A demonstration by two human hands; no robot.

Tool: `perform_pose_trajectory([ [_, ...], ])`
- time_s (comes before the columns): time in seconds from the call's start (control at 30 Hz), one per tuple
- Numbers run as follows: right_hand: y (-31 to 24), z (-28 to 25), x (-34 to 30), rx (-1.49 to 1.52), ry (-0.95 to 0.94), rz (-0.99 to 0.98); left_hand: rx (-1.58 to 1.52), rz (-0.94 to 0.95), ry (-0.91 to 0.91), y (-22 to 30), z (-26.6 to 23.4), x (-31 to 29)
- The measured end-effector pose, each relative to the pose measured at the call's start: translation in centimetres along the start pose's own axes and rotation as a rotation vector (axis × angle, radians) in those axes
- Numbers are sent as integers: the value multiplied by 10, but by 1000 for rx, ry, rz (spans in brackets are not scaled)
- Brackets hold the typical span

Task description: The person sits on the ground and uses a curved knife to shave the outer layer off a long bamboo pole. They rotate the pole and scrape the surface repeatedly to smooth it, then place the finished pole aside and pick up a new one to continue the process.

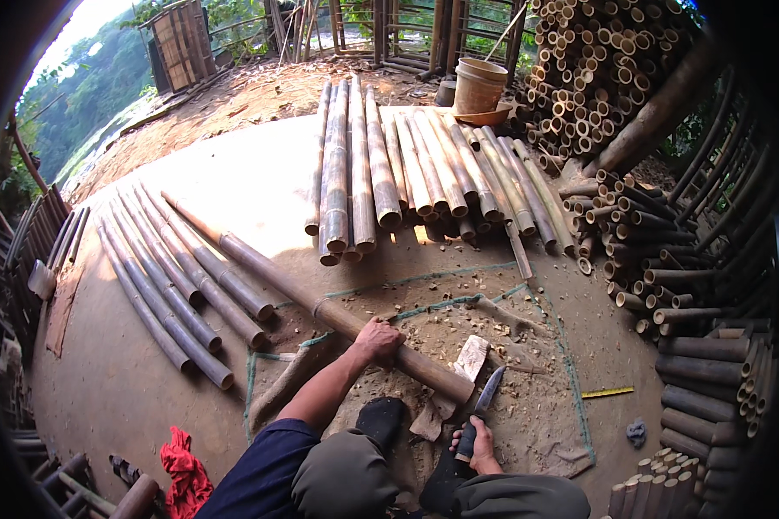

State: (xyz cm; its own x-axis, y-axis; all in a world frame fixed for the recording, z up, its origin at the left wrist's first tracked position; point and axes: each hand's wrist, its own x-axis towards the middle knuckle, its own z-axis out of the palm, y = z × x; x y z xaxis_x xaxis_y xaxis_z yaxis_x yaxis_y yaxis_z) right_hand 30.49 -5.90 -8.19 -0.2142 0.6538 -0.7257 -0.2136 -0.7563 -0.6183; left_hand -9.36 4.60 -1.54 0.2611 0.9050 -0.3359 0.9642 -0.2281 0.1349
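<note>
A long brown bamboo pole slants from the far left toward me. My left hand is wrapped round it near its close end. That cut end lies over a pale wooden block, which is partly hidden beneath it. Just right of the end, my right hand grips the dark handle of a knife. Its blade points up and away, a little apart from the bamboo. Under all this spreads a brown sack mat with a green stitched edge, strewn with wood chips.
Several bamboo poles lie at left, and a larger row lies ahead. Bamboo stacks rise at far right, with more cut lengths nearer. A bucket, a yellow measuring strip and a red cloth are also around.
</note>
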Motion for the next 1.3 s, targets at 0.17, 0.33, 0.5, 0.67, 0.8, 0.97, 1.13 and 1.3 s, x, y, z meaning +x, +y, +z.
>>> perform_pose_trajectory([
  [0.17,6,9,3,27,-36,9,37,24,61,-16,11,-4],
  [0.33,0,-7,1,30,2,1,34,46,18,3,-4,6],
  [0.5,-2,0,0,74,-41,32,48,49,55,-7,6,3],
  [0.67,-3,-2,-6,87,-33,15,9,46,42,-1,0,7],
  [0.8,0,10,-5,94,-59,19,23,39,56,-11,5,-2],
  [0.97,-3,8,-8,102,-36,39,4,40,45,-9,5,3],
  [1.13,-4,7,-10,110,-53,31,-2,40,51,-11,8,6],
  [1.3,-7,11,-15,105,-36,33,-19,16,41,-11,10,3],
])
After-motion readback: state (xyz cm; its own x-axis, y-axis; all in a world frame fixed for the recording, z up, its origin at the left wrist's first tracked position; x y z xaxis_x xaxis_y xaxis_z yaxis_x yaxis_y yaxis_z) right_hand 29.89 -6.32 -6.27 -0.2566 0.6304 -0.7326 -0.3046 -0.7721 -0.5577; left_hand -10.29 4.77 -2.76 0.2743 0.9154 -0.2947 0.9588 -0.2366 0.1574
